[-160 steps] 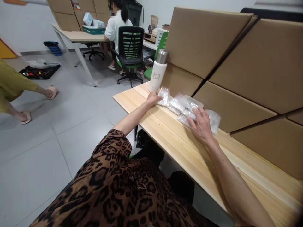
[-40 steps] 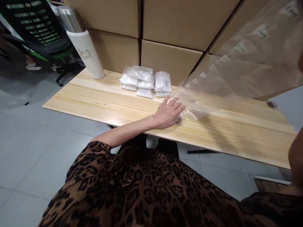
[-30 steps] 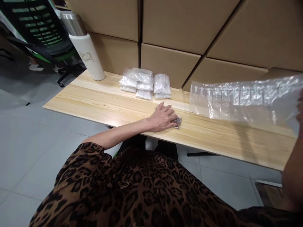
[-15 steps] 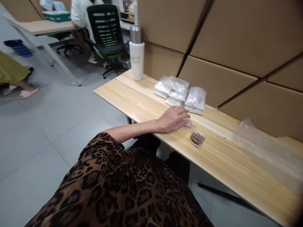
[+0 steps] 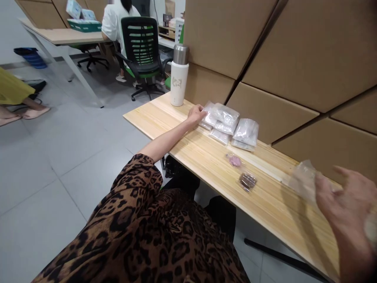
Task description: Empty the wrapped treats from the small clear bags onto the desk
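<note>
L hand (image 5: pixel 196 114) fingers on packet pile (image 5: pixel 228 125), row running along boxes; R hand (image 5: pixel 347 200) spread, maybe touching bag (image 5: pixel 303 181).

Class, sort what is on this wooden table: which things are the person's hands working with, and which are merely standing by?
In hand:
left hand touching the pile of white packets
right hand at the clear plastic bag

Standing by:
white flask
pink packet
dark packet
cardboard boxes
</note>
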The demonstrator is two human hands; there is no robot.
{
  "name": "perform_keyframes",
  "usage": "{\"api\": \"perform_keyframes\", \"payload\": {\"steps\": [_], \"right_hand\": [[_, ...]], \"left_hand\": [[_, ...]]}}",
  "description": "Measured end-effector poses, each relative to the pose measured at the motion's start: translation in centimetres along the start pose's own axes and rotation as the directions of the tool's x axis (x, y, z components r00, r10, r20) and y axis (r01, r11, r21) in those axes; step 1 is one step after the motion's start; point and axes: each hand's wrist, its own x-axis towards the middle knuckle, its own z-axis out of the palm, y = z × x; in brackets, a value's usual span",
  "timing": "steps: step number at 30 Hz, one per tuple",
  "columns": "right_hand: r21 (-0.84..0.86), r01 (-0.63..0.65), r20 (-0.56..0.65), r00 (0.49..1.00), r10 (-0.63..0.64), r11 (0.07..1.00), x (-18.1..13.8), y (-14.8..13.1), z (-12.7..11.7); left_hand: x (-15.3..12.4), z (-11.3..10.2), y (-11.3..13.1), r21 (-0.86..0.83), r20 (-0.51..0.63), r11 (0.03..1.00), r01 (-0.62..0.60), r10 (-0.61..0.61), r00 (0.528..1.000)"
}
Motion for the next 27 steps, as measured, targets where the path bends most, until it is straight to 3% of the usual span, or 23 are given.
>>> {"api": "perform_keyframes", "payload": {"steps": [3,6,9,11,14,17,19,22,24,27], "right_hand": [[0.212,0.1,-0.042,0.995,-0.093,0.972,0.6,-2.1,2.7],[0.395,0.15,0.032,0.984,-0.176,0.907,2.0,-7.5,5.0],[0.587,0.102,0.13,0.967,-0.219,0.803,3.0,-13.7,6.8],[0.715,0.005,0.217,0.949,-0.228,0.7,3.1,-17.4,7.7],[0.831,-0.333,0.451,0.872,-0.19,0.447,2.2,-22.0,8.3],[0.758,-0.635,0.652,0.738,-0.175,0.149,1.0,-24.9,8.1],[0.718,-0.694,0.691,0.701,-0.173,0.054,0.4,-25.7,8.1],[0.772,-0.63,0.635,0.762,-0.127,0.081,-0.2,-25.1,8.6],[0.815,-0.555,0.572,0.816,-0.076,0.167,-0.5,-23.8,9.0],[0.814,-0.491,0.515,0.857,0.004,0.309,-0.6,-21.4,9.0]], "left_hand": [[-0.5,-0.2,-0.3,-0.129,-0.097,0.99,-0.049,0.037,0.995],[-0.9,-1.3,-0.2,-0.216,-0.217,0.972,-0.098,0.05,0.975],[-1.9,-2.8,0.0,-0.249,-0.29,0.96,-0.126,0.05,0.956],[-3.5,-3.5,-0.1,-0.253,-0.321,0.948,-0.191,0.103,0.941],[-7.0,-3.5,-0.5,-0.172,-0.372,0.903,-0.394,0.311,0.874],[-11.0,-2.2,-0.6,-0.043,-0.358,0.833,-0.551,0.502,0.787],[-13.3,-0.9,-0.4,0.037,-0.294,0.798,-0.602,0.584,0.756],[-15.8,1.1,-0.1,0.103,-0.15,0.772,-0.628,0.636,0.757],[-16.9,2.3,0.0,0.093,-0.05,0.775,-0.625,0.631,0.774],[-18.2,3.7,0.3,0.042,0.023,0.757,-0.652,0.652,0.758]]}}
